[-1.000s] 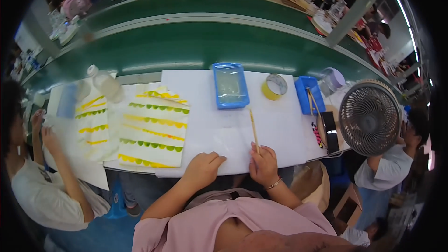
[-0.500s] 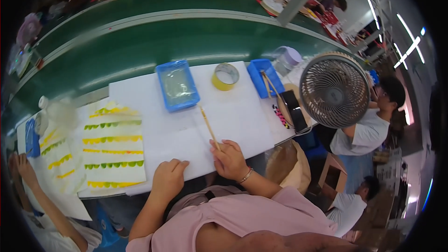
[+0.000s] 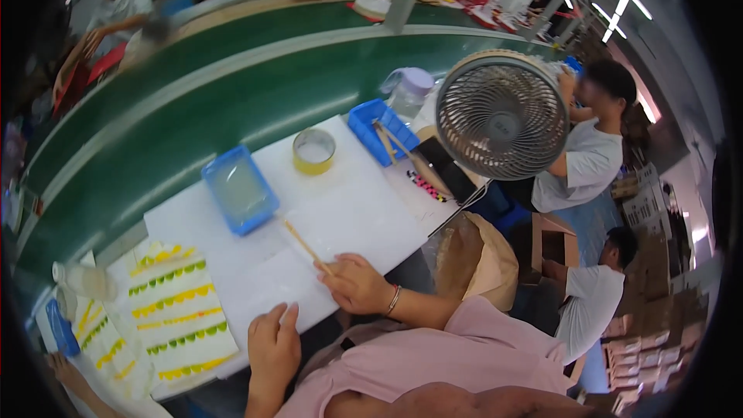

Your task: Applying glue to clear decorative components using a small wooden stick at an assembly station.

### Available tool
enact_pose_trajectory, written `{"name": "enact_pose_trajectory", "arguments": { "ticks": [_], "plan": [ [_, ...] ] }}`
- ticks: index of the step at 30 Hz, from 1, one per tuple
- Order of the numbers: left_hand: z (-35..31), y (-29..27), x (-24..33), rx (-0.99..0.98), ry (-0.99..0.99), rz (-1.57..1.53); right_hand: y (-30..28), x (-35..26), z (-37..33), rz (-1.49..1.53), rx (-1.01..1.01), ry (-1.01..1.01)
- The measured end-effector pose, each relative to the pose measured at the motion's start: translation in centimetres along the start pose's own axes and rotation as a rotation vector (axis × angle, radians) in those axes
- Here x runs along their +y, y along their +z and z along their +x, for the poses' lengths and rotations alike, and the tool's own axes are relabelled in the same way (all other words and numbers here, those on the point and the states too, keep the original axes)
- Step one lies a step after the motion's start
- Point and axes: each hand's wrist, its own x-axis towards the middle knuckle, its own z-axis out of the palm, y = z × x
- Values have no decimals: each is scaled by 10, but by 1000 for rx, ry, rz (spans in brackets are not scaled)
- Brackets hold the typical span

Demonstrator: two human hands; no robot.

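My right hand point(image 3: 356, 286) is closed round a thin wooden-handled brush point(image 3: 302, 240), its tip pointing away toward a blue tray point(image 3: 268, 213). Pale, see-through liquid or glue seems to lie in that tray. Near the table's front edge is my left hand point(image 3: 275, 348), empty, with thumb and fingers a little apart. To its left, a white sheet point(image 3: 174, 275) carries rows of yellow and green scalloped pieces. Bare white board point(image 3: 340, 209) lies under the brush.
Behind stand a yellow tape roll point(image 3: 313, 153), a blue basket point(image 3: 365, 128) with wooden sticks, a lilac-lidded jar point(image 3: 409, 93) and a grey fan point(image 3: 503, 124). A dark phone point(image 3: 449, 170) lies by the fan. At lower left, a co-worker's arm point(image 3: 81, 387) reaches in beside another patterned sheet point(image 3: 112, 352).
The view has swung right, so the table appears shifted left and tilted. My right hand still holds the brush. My left thumb and fingers now look more spread.
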Motion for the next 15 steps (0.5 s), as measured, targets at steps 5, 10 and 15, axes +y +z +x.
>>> {"name": "enact_pose_trajectory", "arguments": {
  "ticks": [5, 10, 15],
  "plan": [
    [4, -47, 35, 601, 308, -261, -2, -6, 0, 32, -33, -34],
    [-8, -65, 40, 790, 328, -324, 0, 0, -5, 7, -28, -5],
    [133, -144, 50, 503, 2336, -539, -7, -6, 5, 28, -16, -17]
  ]
}}
